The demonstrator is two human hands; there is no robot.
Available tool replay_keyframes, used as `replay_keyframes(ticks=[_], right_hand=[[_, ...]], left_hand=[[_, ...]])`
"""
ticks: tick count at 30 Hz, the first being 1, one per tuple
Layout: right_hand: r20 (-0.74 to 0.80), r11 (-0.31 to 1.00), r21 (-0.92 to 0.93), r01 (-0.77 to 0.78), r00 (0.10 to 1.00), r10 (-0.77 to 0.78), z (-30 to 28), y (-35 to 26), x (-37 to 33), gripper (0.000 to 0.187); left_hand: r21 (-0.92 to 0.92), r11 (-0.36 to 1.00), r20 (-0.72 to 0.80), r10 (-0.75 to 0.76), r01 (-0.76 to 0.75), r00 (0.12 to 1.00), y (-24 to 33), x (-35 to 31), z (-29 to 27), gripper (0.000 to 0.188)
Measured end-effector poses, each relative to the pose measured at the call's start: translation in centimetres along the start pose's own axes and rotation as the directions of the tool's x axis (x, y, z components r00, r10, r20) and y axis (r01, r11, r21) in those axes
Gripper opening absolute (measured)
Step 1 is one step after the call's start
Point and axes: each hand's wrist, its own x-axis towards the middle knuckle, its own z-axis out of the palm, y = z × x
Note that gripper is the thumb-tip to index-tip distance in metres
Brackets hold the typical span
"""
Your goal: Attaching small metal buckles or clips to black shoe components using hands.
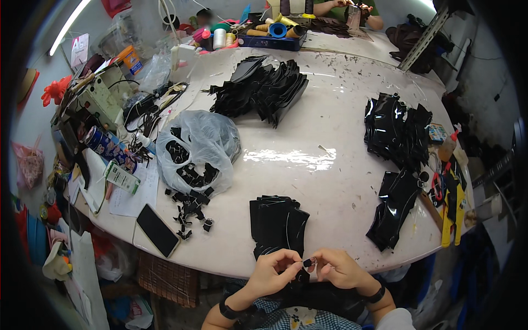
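Observation:
Just over the near table edge, my left hand [273,271] and my right hand [336,268] meet with fingertips pinched. Between them is a small black strap loop [308,263] with a metal glint, gripped by both hands as far as I can see. Right beyond my left hand lies a stack of flat black pieces [278,223], glossy like leather. To the left, more small black loops [192,206], some with metal rings, are scattered beside a translucent plastic bag [220,137] that holds many of the same.
A large pile of black pieces [261,91] lies at the far middle, and glossy black stacks [393,132] at the right. A phone [157,230] rests at the left edge. Yellow-handled tools [452,209] lie far right. A thread tray [269,41] and another person's hand [375,22] are at the back.

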Motion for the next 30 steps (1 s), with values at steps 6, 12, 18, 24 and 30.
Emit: replay_keyframes(ticks=[6, 12, 18, 24, 30], right_hand=[[-0.010, 0.978, -0.173, 0.117, 0.993, -0.121, 0.0, 0.8, 0.7, 0.011], [-0.218, 0.966, -0.225, 0.127, 0.960, -0.177, -0.6, 1.2, 0.2, 0.006], [-0.212, 0.961, -0.227, 0.155, 0.956, -0.204, -0.7, 1.2, -0.2, 0.006], [-0.177, 0.959, -0.235, 0.160, 0.963, -0.204, -0.9, 0.9, -0.1, 0.008], [0.036, 0.966, -0.125, 0.227, 0.974, -0.224, -1.3, -0.9, -0.5, 0.005]], left_hand=[[0.145, 0.989, 0.113, -0.044, 0.027, 0.993, 0.0, 1.0, -0.7, 0.011], [0.685, 0.679, -0.045, 0.402, -0.265, 0.915, 2.6, 5.5, -3.4, 0.023], [0.922, 0.305, 0.010, 0.598, -0.239, 0.802, -0.1, 7.8, -4.8, 0.026], [0.556, 0.787, -0.083, 0.372, -0.267, 0.925, 2.5, 5.5, -3.5, 0.020], [0.218, 0.959, -0.041, 0.196, -0.182, 0.980, 6.3, 2.5, -3.1, 0.016]])
